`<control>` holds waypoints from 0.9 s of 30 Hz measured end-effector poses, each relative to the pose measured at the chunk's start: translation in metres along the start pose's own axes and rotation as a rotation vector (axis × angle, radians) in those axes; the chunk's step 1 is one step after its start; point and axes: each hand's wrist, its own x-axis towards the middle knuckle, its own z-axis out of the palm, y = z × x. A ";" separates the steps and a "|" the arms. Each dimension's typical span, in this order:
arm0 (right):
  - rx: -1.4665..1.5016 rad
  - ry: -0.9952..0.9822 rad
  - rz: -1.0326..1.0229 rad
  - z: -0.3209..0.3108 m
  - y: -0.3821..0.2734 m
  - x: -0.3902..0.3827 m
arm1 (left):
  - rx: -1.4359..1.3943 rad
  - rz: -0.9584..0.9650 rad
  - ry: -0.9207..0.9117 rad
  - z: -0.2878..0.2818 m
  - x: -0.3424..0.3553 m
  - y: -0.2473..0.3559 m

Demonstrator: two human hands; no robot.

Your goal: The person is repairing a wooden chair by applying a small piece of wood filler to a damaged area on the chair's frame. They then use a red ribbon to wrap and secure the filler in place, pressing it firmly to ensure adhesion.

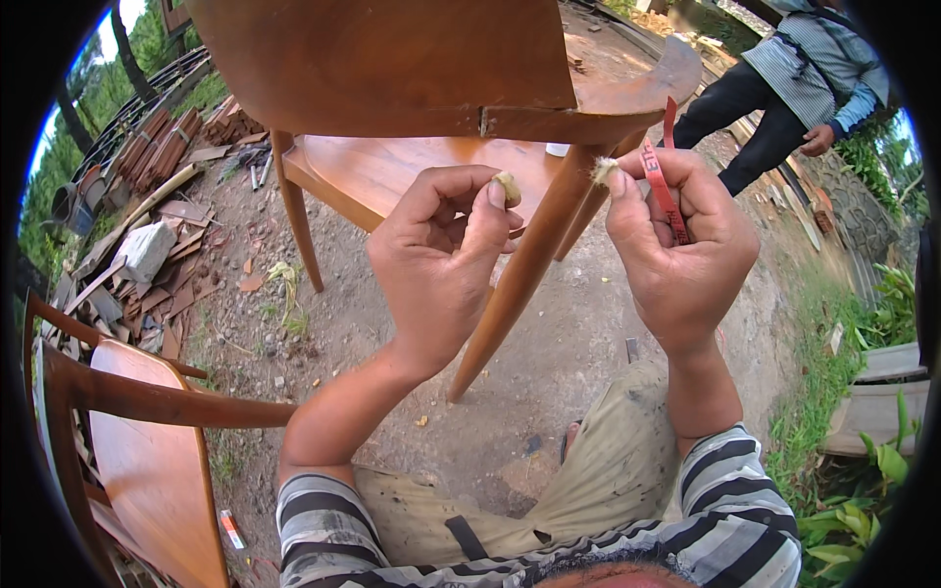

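Note:
My left hand [441, 235] is closed, with a small beige lump [507, 188] pinched between thumb and forefinger. Level with it, my right hand [681, 235] grips a narrow red printed strip [659, 186] that sticks up past the fingers. A pale, frayed fibre tuft [605, 171] shows at its thumb tip. Both hands are held up apart, in front of a varnished wooden chair [382, 59]. A dark gap shows at a joint along the lower edge of its curved backrest. One chair leg [520, 279] slants down between my hands.
A second wooden chair [147, 431] lies close at the lower left. Beyond it are piles of tiles and rubble [147, 250]. Another person [784, 93] stands at the upper right. Leafy plants [853, 519] edge the right side. A small orange-and-white packet [232, 529] rests on the dirt ground.

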 end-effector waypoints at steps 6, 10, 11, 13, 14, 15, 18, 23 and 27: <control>0.070 -0.059 0.056 -0.005 -0.008 0.001 | 0.947 -0.037 -0.325 -0.046 0.051 -0.043; 0.061 -0.076 0.055 -0.005 -0.009 0.002 | 1.149 0.005 -0.350 -0.060 0.059 -0.069; 0.056 -0.077 0.059 -0.005 -0.009 0.002 | 1.173 0.069 -0.330 -0.064 0.059 -0.078; 0.077 -0.076 0.074 -0.004 -0.007 0.003 | 1.156 0.135 -0.296 -0.070 0.062 -0.085; 0.086 -0.075 0.083 -0.005 -0.006 0.002 | 1.117 0.137 -0.282 -0.072 0.064 -0.086; 0.088 -0.079 0.074 -0.005 -0.006 0.002 | 1.079 0.139 -0.267 -0.073 0.065 -0.085; 0.103 -0.090 0.049 -0.005 -0.004 0.003 | 1.009 0.164 -0.149 -0.064 0.064 -0.058; 0.158 -0.141 0.056 0.000 -0.005 0.002 | 0.625 0.188 -0.145 -0.044 0.047 -0.017; 0.257 -0.195 0.092 0.008 -0.008 -0.003 | 0.168 0.041 -0.333 -0.023 0.027 0.011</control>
